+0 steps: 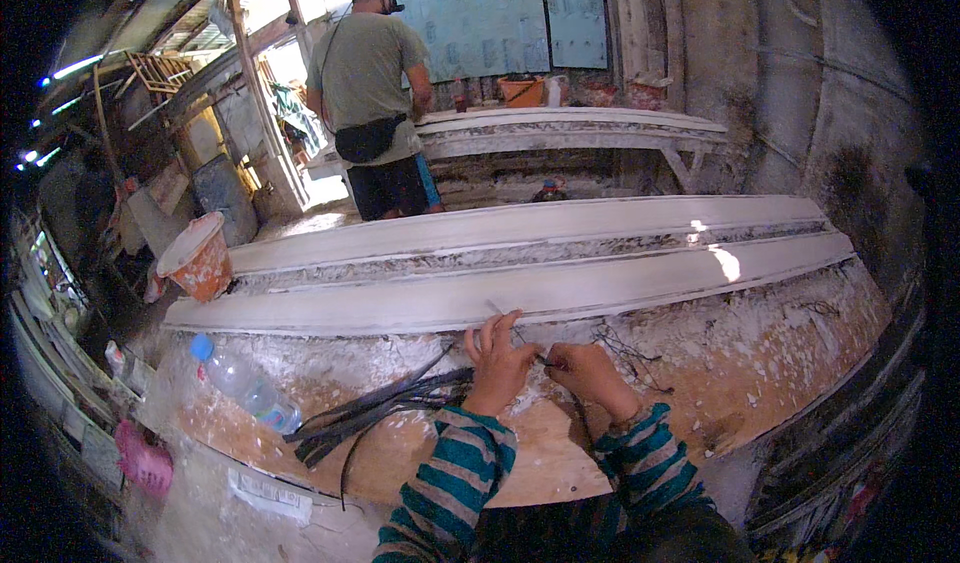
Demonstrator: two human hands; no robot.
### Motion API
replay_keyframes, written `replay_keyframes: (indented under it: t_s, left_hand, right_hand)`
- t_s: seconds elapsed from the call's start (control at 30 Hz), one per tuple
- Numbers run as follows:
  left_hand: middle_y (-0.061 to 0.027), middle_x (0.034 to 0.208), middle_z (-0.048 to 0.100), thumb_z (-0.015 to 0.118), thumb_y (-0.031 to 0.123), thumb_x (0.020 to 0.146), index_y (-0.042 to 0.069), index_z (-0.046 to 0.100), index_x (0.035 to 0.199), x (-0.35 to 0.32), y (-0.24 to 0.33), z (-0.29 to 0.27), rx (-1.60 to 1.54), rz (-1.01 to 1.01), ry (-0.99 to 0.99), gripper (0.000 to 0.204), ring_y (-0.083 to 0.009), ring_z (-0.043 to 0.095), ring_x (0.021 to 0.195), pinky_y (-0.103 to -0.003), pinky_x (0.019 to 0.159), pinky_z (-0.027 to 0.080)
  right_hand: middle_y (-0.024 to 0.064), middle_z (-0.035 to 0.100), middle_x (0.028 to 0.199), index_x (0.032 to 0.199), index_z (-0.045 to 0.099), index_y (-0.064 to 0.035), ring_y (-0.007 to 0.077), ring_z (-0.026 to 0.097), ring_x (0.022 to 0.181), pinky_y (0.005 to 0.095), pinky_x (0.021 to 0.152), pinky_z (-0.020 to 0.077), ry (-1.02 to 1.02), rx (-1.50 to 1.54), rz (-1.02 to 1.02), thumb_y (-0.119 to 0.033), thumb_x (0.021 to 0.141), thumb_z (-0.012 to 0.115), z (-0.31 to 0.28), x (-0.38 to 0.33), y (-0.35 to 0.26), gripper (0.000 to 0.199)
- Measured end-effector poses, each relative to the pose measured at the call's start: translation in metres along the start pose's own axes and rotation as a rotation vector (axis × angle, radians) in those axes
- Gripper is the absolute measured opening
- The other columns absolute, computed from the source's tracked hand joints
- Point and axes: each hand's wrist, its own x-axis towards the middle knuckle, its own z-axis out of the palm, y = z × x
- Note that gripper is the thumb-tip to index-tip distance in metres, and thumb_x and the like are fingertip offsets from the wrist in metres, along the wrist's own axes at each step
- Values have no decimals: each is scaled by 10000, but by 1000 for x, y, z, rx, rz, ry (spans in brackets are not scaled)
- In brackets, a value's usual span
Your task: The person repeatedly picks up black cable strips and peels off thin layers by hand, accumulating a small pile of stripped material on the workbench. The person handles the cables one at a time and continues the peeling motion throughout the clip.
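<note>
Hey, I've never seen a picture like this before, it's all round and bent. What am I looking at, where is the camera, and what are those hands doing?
The camera sits on a person's head and looks down through a fisheye lens, so straight edges curve near the rim. There is no machine here. The two striped sleeves at the bottom are that person's own arms.

The left hand and right hand meet over a plaster-spattered wooden workbench, pinching a thin dark strand between them. What exactly it is, I cannot tell.

On the bench lie long white moulded strips, a bundle of dark straps by the left hand, and a plastic bottle with a blue cap. An orange bucket stands at the left end. Another person stands further back, turned away.
</note>
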Motion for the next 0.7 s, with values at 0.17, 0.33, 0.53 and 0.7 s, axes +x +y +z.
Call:
replay_keyframes:
  t_s: [0.17,0.33,0.53,0.7]
  left_hand:
    - [23,1037,526,634,120,670,207,655,801,3,-17,-7,38,-73,30,159,-218,425,1081,-575,960,130]
    - [0,852,590,614,115,711,161,657,825,6,-39,-12,-71,-233,181,131,-200,543,872,-490,954,224]
    - [-70,813,585,581,54,742,77,641,864,8,-46,-16,-297,-328,203,138,-265,560,768,-357,716,433]
    - [-100,802,577,563,11,747,48,635,870,8,-41,-16,-355,-324,227,148,-280,567,724,-331,650,455]
  right_hand:
    - [78,609,676,850,559,-74,152,576,573,276,547,450,-5,451,151,-192,773,613,-6,0,2,151]
    - [12,522,601,824,562,-76,100,475,542,256,498,398,-35,557,226,-311,830,561,-20,4,17,236]
    - [-12,477,602,773,540,-68,76,414,529,227,483,352,29,937,345,-358,857,513,-40,0,38,304]
    - [-34,437,565,719,496,-98,62,384,470,212,497,356,111,1296,200,-337,875,497,-53,-3,42,285]
